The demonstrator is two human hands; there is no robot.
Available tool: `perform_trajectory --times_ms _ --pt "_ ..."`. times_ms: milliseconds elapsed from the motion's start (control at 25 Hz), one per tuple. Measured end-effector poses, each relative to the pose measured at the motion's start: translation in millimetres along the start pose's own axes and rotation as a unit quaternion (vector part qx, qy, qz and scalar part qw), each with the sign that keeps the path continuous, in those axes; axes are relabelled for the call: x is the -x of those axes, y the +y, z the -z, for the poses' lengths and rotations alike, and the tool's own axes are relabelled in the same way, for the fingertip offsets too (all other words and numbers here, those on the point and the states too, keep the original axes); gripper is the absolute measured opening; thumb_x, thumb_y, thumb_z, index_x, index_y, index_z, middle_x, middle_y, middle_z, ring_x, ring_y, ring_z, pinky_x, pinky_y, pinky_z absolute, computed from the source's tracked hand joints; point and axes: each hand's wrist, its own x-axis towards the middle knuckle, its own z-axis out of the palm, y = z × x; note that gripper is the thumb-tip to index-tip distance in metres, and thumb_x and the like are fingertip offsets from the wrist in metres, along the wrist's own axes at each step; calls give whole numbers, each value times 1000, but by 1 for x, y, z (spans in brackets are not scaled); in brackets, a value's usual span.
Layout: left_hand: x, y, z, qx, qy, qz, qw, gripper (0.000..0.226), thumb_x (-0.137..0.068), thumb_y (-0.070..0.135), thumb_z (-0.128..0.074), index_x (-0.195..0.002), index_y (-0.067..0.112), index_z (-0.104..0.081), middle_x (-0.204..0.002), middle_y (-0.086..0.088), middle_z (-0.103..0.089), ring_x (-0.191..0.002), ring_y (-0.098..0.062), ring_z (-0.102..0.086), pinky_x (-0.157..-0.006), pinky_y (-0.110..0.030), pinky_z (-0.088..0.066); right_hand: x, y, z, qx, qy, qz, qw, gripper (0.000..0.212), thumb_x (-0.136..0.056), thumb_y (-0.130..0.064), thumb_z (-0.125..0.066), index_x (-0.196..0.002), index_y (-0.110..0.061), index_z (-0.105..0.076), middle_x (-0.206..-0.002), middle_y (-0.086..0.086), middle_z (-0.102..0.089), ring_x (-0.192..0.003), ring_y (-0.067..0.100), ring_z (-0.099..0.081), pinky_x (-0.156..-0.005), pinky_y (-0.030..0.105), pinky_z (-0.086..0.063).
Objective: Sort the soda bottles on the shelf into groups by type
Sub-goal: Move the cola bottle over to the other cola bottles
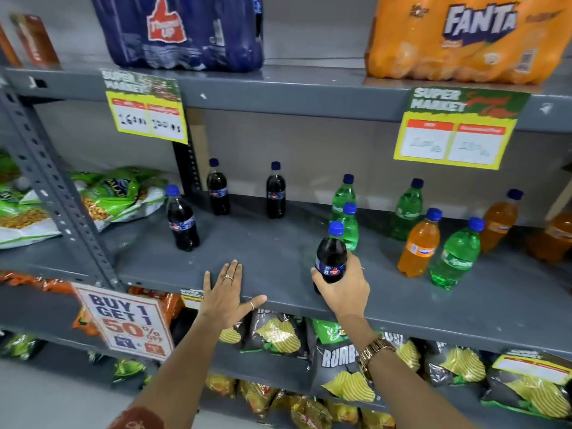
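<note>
My right hand [345, 289] grips a dark cola bottle [331, 252] with a blue cap, near the front edge of the grey shelf [263, 252]. My left hand [227, 294] lies flat and open on the shelf edge, holding nothing. Three other cola bottles stand to the left: one [182, 219] nearer the front, two at the back [218, 188] [275, 191]. To the right stand several green bottles [343, 196] [408, 212] [456, 255] mixed with orange bottles [419, 244] [500, 222]. One green bottle [350, 230] is partly hidden behind the held cola.
Green snack bags [117, 193] lie on the shelf's left end beyond a slotted upright post [52, 187]. Shrink-wrapped soda packs sit on the shelf above, blue [182, 29] and orange [464, 38]. Price tags [147, 108] [458, 128] hang from its edge. Chip bags [340, 366] fill the shelves below.
</note>
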Motion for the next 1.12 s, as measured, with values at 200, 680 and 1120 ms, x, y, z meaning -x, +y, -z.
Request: perform_trajectory --times_ms 200,680,1120 --pt "-3 -32 5 28 8 33 999 144 -32 95 18 -147 9 -1 -158 -5 -1 -145 -19 4 -115 -52 5 -4 -25 -44 8 -40 12 999 58 -67 -31 -77 -113 -10 -49 -109 13 -62 -98 36 -60 -81 41 -47" --pt "-10 -40 -3 42 36 22 998 138 -38 94 15 -147 11 -4 -158 -3 -4 -145 -19 2 -114 -53 5 -18 -59 -120 16 -68 50 996 61 -71 -33 -74 -119 -9 -45 -117 15 -55 -105 36 -57 -81 43 -48" --pt "-13 -43 -7 49 34 24 998 137 -39 95 12 -147 13 -4 -158 -2 -3 -145 -19 2 -113 -54 6 -22 -62 -140 34 -85 55 994 69 -73 -39 -72 -125 -9 -39 -122 13 -50 -108 32 -56 -78 42 -50"
